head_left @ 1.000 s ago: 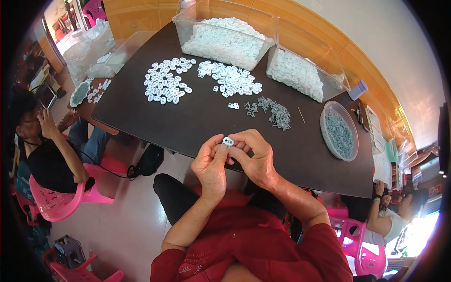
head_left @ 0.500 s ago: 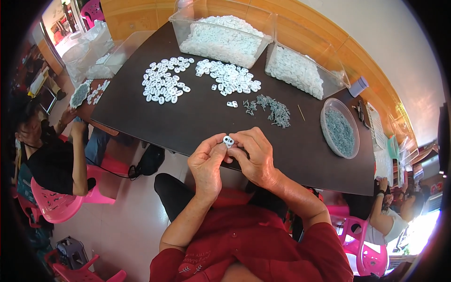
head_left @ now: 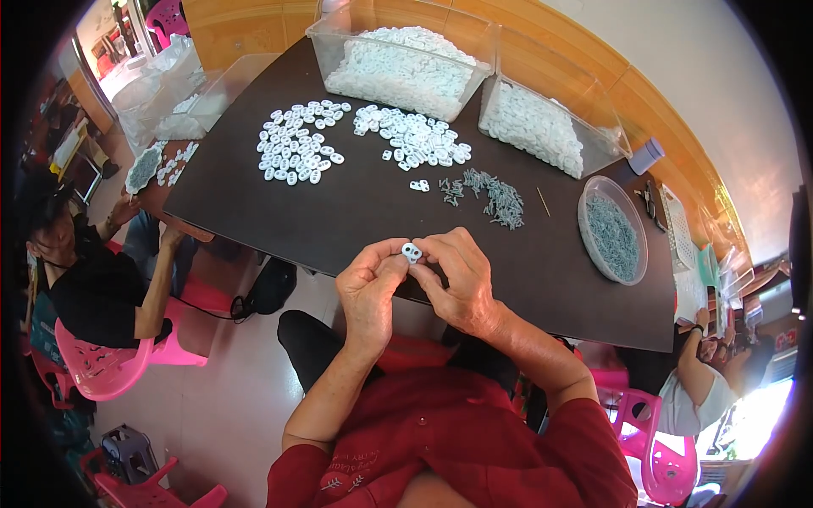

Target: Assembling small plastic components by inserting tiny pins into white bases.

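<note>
Evidently, the left hand (head_left: 364,295) and right hand (head_left: 464,284) are pinching a small white piece (head_left: 412,251), seemingly unfinished, above the table (head_left: 339,222) near its close edge. Farther across the table, white clusters (head_left: 292,157) and grey pins (head_left: 506,206) are lying loose; how many are finished isn't showing.

We hold left hand (head_left: 366,296) and right hand (head_left: 464,284) close together before our chest, fingertips almost meeting. Left thumb (head_left: 391,271) and index finger (head_left: 385,247) pinched; right thumb (head_left: 428,279) and index finger (head_left: 439,247) pinched from opposite side. Our remaining fingers curled, partly hidden. Left forearm (head_left: 337,391) rising, tilted slightly inward; right forearm (head_left: 538,356) slanting inward more strongly. Both our forearms bare, converging toward hands.
</note>
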Tool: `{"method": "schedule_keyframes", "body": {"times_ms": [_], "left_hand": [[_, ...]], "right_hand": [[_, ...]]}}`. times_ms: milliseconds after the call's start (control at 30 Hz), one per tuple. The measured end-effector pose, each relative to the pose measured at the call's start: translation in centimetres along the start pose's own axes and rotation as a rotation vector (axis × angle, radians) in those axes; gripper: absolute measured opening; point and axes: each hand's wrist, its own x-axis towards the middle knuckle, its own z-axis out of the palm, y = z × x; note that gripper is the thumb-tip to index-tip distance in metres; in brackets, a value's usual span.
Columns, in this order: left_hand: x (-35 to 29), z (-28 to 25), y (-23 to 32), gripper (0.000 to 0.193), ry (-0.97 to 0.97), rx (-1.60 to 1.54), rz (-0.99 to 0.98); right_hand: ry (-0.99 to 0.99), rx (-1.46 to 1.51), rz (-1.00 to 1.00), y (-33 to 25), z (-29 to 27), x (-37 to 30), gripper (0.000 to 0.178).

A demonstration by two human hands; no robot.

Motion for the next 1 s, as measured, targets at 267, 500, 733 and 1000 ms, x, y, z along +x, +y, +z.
{"method": "schedule_keyframes", "body": {"times_ms": [267,500,733,1000], "left_hand": [[0.4,-0.6,0.9,0.017,-0.072,-0.02,-0.073],[0.5,-0.9,0.4,0.018,-0.094,0.016,-0.003],[0.2,-1.7,-1.2,0.029,-0.176,0.044,0.126],[-0.6,-0.5,-1.7,0.027,-0.092,0.066,0.239]], "right_hand": [[-0.042,-0.099,-0.097,0.0,0.1,0.3,0.038],[-0.004,-0.069,-0.074,-0.1,-0.1,0.4,0.035],[-0.08,0.223,0.294,-1.1,-0.7,0.4,0.029],[-0.023,0.143,0.202,-1.7,-0.6,0.3,0.029]]}}
